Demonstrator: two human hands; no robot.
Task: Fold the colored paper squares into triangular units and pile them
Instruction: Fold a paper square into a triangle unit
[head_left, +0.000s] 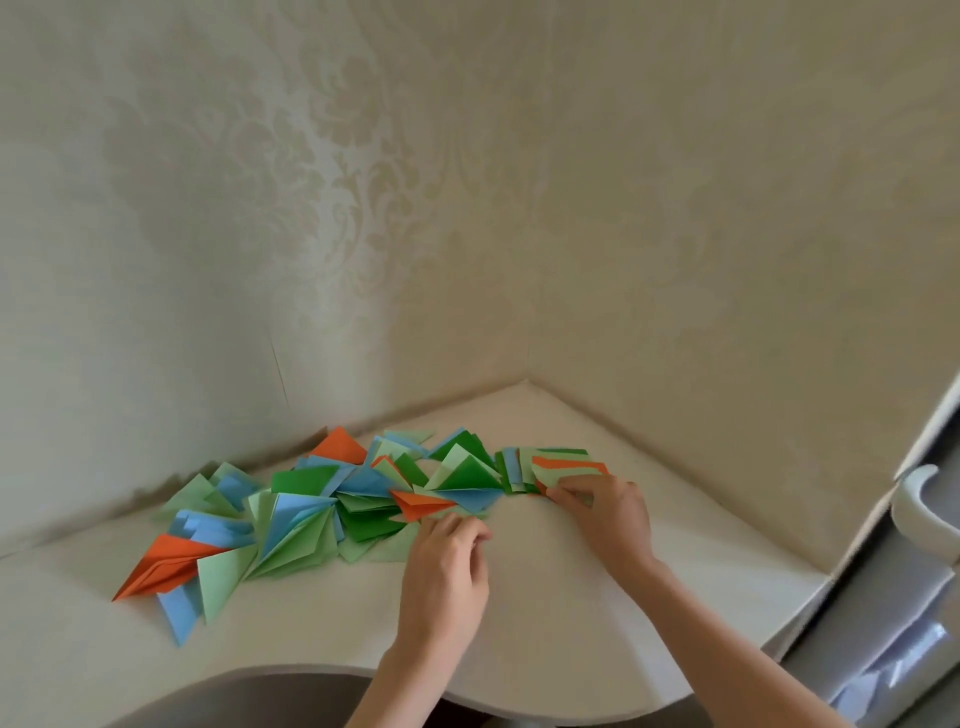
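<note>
A loose pile of folded triangular units (311, 514) in green, light green, blue and orange spreads across the left and middle of the white corner desk (545, 597). To its right, a fanned stack of flat paper squares (550, 465) lies near the wall. My right hand (610, 517) pinches the near edge of the top light green square (556, 475). My left hand (447, 566) sits at the pile's near right edge with curled fingers over a light green piece (395, 551). Whether it holds that piece is hidden.
Patterned wallpapered walls (467, 234) meet in a corner right behind the papers. A white door with a handle (919, 509) stands at the right edge. The desk's curved front edge (467, 680) runs just in front of my forearms.
</note>
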